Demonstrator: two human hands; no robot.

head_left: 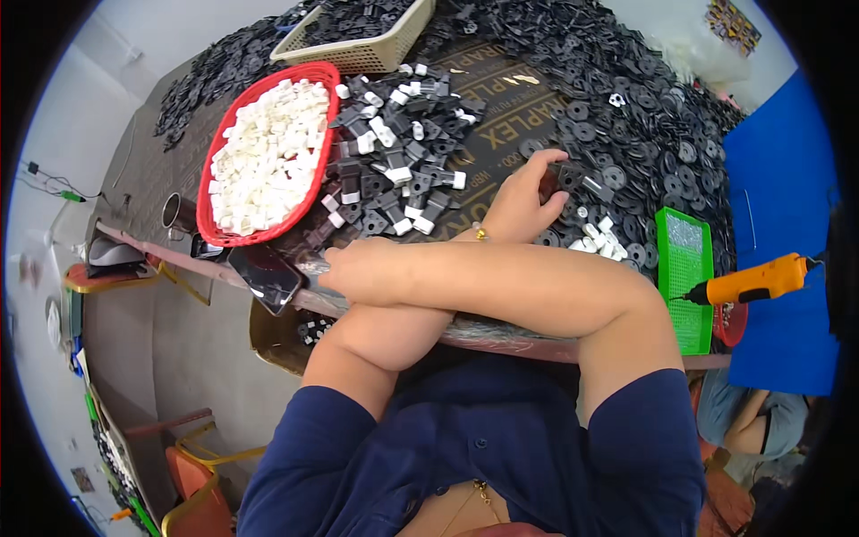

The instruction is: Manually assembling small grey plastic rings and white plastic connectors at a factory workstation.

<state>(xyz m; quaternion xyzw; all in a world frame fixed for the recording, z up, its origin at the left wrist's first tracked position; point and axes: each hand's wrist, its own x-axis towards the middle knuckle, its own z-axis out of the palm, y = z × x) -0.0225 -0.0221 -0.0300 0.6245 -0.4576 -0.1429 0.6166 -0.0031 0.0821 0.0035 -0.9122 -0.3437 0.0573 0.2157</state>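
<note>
My forearms are crossed, the right one lying over the left. My left hand [526, 199], with a gold-coloured bracelet at its wrist, reaches to the right; thumb and fingers curve around a black plastic part [570, 175] at the edge of the heap of black parts [626, 116]. My right hand [353, 271] is at the left, closed near the table's front edge; what its fingers hold, if anything, is hidden. Beside it lies a dark phone [267, 279]. Beyond it are black parts with white caps [394, 161]. White pieces [601, 240] lie below my left hand.
A red basket [333, 116] of white caps stands left, a beige basket [407, 40] of black parts behind. At right are a green tray [664, 259], an orange electric screwdriver [761, 279], a blue panel [778, 224] and a seated person [752, 416]. A metal cup [179, 213] stands far left.
</note>
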